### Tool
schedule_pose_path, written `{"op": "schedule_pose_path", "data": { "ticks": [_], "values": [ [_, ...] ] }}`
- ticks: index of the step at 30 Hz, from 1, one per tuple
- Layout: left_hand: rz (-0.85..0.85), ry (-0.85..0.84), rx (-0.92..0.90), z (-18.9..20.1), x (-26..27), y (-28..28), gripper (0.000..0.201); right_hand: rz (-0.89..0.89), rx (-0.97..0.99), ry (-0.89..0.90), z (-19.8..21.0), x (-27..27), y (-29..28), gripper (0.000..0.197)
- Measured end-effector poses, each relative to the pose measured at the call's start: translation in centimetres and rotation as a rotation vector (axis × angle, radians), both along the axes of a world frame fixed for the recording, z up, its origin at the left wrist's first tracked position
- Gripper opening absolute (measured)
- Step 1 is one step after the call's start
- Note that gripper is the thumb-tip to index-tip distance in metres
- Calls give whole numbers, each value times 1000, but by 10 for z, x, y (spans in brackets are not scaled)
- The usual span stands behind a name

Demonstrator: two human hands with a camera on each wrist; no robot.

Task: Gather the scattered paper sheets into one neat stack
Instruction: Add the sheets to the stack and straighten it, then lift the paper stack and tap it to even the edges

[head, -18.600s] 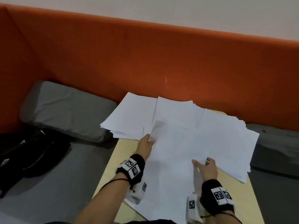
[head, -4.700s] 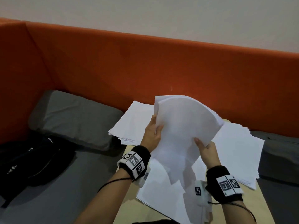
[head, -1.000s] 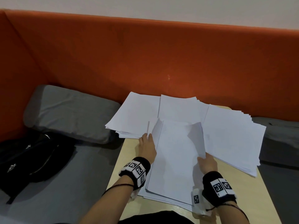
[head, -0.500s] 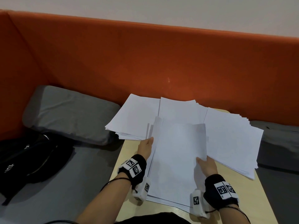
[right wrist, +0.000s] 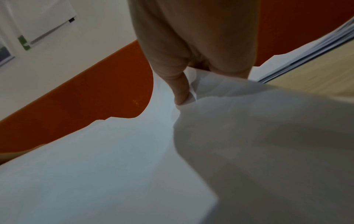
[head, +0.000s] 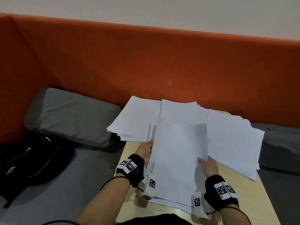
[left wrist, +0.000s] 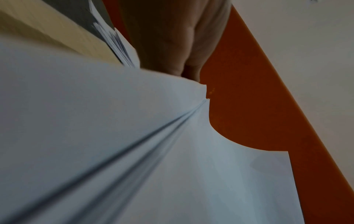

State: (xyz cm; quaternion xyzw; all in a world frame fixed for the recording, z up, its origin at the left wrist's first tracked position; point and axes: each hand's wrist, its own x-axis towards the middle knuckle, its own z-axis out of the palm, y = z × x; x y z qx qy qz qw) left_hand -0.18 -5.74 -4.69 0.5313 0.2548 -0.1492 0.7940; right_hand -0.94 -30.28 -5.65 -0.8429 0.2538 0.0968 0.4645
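A thick bundle of white paper sheets (head: 178, 156) is lifted at the near middle of the wooden table (head: 253, 197), its near edge low by the tabletop. My left hand (head: 146, 151) grips the bundle's left edge (left wrist: 172, 128). My right hand (head: 206, 166) grips the right edge, thumb on top (right wrist: 182, 92). Three more piles lie behind: a left pile (head: 138, 120) overhanging the table, a middle pile (head: 180, 111), and a fanned right pile (head: 233, 142).
An orange padded backrest (head: 146, 62) runs behind the table. A grey cushion (head: 68, 114) and a black bag (head: 29, 161) lie on the grey seat to the left. Another grey cushion (head: 282, 143) sits at the right.
Both hands have closed on the sides of the near bundle and raised its far end off the table. Its sheets are drawn closer together than a second ago.
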Motion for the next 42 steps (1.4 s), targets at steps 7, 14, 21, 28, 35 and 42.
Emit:
{"op": "schedule_pose_path", "data": {
  "ticks": [7,14,21,28,35,42],
  "values": [
    [20,47,-141,-2,1,1,33,-2,0,1,-3,0,-1,35],
    [25,3,-185,-6,-1,1,23,-1,-4,8,-3,1,-1,34],
    [-16,-189,507,-15,-1,-10,26,23,-27,14,-2,0,0,33],
    [-165,-412,1131,-6,-5,-17,44,14,-7,8,-6,0,-3,33],
    [-122,-511,1033,-1,-11,-18,39,-25,41,13,-7,0,-5,33],
    [-157,-351,730,1,-14,-21,30,-45,91,7,-6,-2,-7,33]
  ]
}}
